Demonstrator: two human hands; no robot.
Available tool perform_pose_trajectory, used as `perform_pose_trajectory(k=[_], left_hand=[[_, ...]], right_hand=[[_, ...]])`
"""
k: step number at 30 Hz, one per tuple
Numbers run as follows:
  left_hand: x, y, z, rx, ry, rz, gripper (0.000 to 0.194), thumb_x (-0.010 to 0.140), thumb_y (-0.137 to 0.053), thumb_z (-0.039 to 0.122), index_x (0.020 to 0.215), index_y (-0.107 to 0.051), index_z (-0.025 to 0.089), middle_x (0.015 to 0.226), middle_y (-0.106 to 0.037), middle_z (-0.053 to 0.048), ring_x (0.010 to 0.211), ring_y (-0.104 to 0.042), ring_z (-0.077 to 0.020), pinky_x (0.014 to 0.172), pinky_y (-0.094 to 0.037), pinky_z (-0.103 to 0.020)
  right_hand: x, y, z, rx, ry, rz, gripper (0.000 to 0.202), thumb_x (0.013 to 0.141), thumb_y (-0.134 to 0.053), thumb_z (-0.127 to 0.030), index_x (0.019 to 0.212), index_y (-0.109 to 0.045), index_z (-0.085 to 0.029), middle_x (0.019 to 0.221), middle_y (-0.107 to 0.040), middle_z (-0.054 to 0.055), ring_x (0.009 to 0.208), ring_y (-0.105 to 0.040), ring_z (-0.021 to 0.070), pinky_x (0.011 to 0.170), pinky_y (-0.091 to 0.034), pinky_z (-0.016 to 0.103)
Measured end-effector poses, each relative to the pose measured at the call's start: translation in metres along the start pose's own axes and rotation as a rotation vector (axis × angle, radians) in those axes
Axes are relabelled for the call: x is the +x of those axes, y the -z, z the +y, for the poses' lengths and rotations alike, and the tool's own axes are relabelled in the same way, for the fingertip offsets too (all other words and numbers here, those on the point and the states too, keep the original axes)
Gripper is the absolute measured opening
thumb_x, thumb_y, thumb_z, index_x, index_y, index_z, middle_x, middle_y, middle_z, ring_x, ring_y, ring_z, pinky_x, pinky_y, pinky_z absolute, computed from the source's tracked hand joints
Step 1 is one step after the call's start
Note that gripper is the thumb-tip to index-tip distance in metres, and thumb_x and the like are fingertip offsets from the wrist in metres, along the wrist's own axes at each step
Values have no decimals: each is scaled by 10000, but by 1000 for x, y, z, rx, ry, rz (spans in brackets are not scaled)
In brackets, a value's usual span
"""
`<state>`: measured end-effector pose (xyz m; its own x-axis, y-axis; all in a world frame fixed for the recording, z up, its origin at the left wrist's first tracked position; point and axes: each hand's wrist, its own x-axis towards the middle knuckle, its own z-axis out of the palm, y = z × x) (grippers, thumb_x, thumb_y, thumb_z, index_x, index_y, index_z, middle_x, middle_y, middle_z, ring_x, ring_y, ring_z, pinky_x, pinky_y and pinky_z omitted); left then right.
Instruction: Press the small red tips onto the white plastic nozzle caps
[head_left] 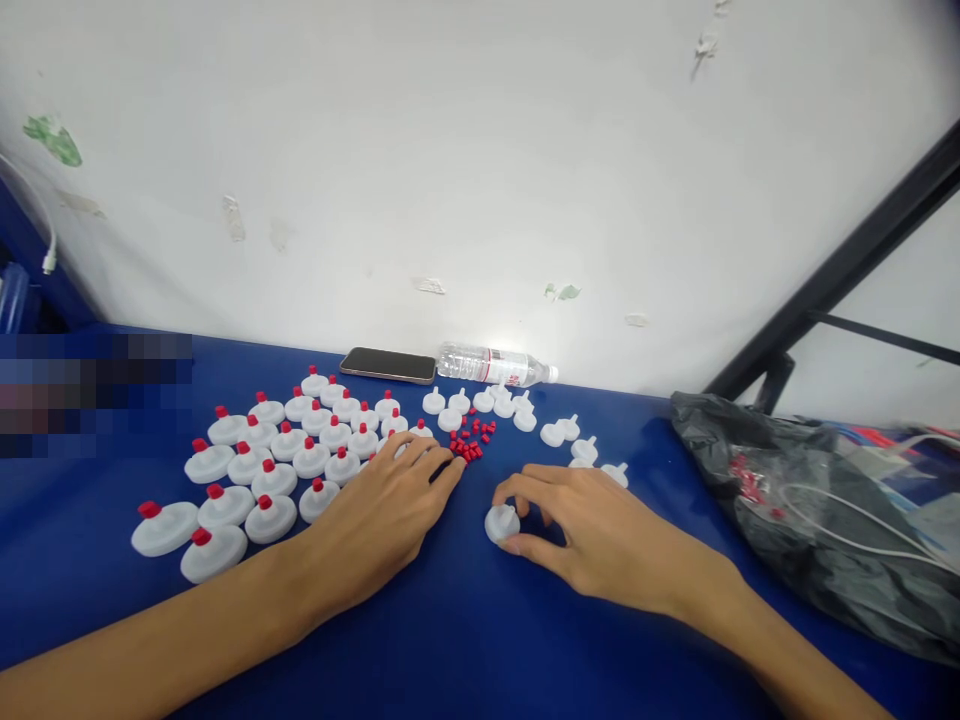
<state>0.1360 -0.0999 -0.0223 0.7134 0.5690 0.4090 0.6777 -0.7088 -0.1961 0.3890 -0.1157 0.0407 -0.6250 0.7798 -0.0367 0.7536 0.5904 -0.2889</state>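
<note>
Thumb and fingers of my right hand are closed around the rim of a white plastic disc with a nozzle, which rests on the blue table with its nozzle up. My left hand reaches to the near edge of a pile of small red caps. Its thumb and index tips come together there; whatever is between them is hidden. Beyond the left hand and forearm stand many white discs with red caps on their nozzles. Past the right hand lie several uncapped discs.
A phone and a lying water bottle are against the white wall. At right, a black plastic bag holds clear packets, red bits and a white cord. A dark metal frame slants above it. The far left is pixelated.
</note>
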Motion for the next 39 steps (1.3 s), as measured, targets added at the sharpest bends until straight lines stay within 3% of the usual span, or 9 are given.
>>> perform_pose_trajectory(k=[6,12,17,21,25,29,39], left_hand=[[-2,-2,-9,-67,61,0,302,950,-541,10,1157,-703,158,1061,-700,-74,1051,-617,-277,961,-446,-457],[-4,-4,-9,-66,70,-8,282,907,-584,-10,1093,-711,160,1090,-664,-94,1051,-577,-301,923,-443,-473],[0,5,-3,-139,37,130,232,990,-502,19,1081,-675,145,1049,-668,-86,1020,-568,-275,943,-430,-466],[2,17,7,-315,27,236,152,1033,-520,90,1078,-653,147,1018,-690,-53,997,-584,-238,970,-429,-437],[-1,23,17,-567,89,292,202,1033,-549,88,1163,-651,206,1049,-714,-7,981,-623,-176,950,-461,-364],[-3,26,21,-775,180,314,188,997,-646,105,1093,-698,258,1005,-750,60,954,-682,-122,931,-500,-287],[-3,24,20,-808,220,294,243,942,-724,73,1079,-746,272,993,-790,90,918,-722,-120,879,-521,-276]], right_hand=[[0,-3,-3,12,23,-4,141,1029,-628,-377,1138,-686,-308,1124,-734,-27,976,-693,215,816,-426,342],[2,-5,-5,27,31,23,170,1020,-629,-374,1153,-682,-283,1115,-740,-6,967,-701,226,816,-450,342],[1,-7,-9,20,3,32,207,1008,-634,-395,1175,-683,-285,985,-744,0,857,-705,227,801,-460,352],[0,-8,-10,44,48,21,212,1022,-612,-385,1201,-692,-304,1097,-751,-11,967,-710,226,870,-464,354],[1,-9,-11,40,59,31,227,1033,-593,-384,1211,-692,-283,1106,-749,-1,996,-709,230,876,-467,355],[2,-10,-11,32,72,44,242,1032,-592,-377,1215,-698,-259,1084,-746,11,984,-707,227,860,-470,351],[3,-14,-10,59,123,77,209,1016,-636,-372,1142,-728,-232,1017,-740,11,903,-694,197,793,-472,320]])
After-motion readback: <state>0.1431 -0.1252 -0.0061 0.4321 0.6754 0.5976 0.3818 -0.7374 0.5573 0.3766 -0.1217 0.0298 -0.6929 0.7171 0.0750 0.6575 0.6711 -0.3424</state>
